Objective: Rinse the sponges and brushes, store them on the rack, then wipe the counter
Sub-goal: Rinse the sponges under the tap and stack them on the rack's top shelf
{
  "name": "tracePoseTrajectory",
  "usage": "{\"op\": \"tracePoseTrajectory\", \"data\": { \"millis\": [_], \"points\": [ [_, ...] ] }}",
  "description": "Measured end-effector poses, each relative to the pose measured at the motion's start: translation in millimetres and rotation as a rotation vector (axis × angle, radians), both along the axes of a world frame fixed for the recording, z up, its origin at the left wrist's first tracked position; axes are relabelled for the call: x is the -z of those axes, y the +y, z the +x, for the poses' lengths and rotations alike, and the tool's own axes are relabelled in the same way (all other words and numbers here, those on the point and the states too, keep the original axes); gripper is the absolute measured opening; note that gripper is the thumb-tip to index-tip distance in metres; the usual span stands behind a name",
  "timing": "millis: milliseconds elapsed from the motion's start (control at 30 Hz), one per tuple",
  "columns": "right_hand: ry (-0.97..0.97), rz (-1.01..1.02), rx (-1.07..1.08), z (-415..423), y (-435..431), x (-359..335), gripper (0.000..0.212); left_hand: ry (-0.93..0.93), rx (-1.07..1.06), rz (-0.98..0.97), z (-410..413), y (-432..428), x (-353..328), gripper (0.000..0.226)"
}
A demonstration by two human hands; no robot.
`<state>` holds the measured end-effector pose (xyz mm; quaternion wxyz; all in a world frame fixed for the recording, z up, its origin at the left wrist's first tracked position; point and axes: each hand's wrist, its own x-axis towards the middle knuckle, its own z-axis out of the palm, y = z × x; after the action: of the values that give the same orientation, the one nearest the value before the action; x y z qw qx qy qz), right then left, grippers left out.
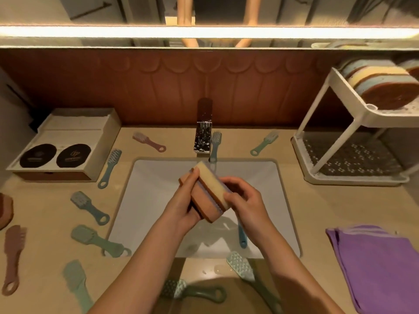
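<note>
Orange-and-yellow sponge (one or two, hard to tell) held over sink below tap, so drips fall in basin | left grip curled round it, right grip pinching far edge, likely squeezing | rack holds other sponges | brushes wait on bench

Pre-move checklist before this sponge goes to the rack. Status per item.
1. Held sponge gripped by left hand and right hand: ok.
2. Sponge over the sink, not the counter: ok.
3. Water running from the faucet: cannot tell, no stream visible.
4. Free space on the rack: top tier holds stored sponges and its spare room cannot be judged; lower tier bare, ok.
5. Brushes put away: not ok, many lie on the counter.
6. Purple cloth at hand for wiping: ok.
</note>
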<state>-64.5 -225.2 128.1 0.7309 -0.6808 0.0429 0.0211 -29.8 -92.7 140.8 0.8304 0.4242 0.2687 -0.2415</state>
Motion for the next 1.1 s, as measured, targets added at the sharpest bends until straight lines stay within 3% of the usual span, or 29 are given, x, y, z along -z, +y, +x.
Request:
{"op": "tracePoseTrajectory", "data": {
  "millis": [167, 400, 567, 733, 900, 1100],
  "points": [
    [0.032, 0.019, -0.014, 1, -6, -1, 0.037, 0.027, -0.093, -0.024, 2, -15, 2, 0.048],
    [0.251, 0.232, 0.176, 0, 12, -1, 0.036, 0.016, -0.461, -0.03, -1, -44, 6, 0.054],
    [0.245, 0.16, 0.321, 15, 17, -4, 0.041, -0.077, -0.49, 0.217, -16, -67, 5, 0.039],
    [0.179, 0.037, 0.44, 23, 21, 0, 0.041, -0.065, -0.542, 0.216, -17, -70, 0, 0.037],
    [0.177, -0.078, 0.413, 24, 13, 4, 0.036, -0.094, -0.288, 0.289, -17, -46, 7, 0.045],
    [0.156, -0.107, 0.362, 26, 10, 0, 0.025, -0.476, 0.008, 0.773, -8, -20, -10, 0.06]
  ]
}}
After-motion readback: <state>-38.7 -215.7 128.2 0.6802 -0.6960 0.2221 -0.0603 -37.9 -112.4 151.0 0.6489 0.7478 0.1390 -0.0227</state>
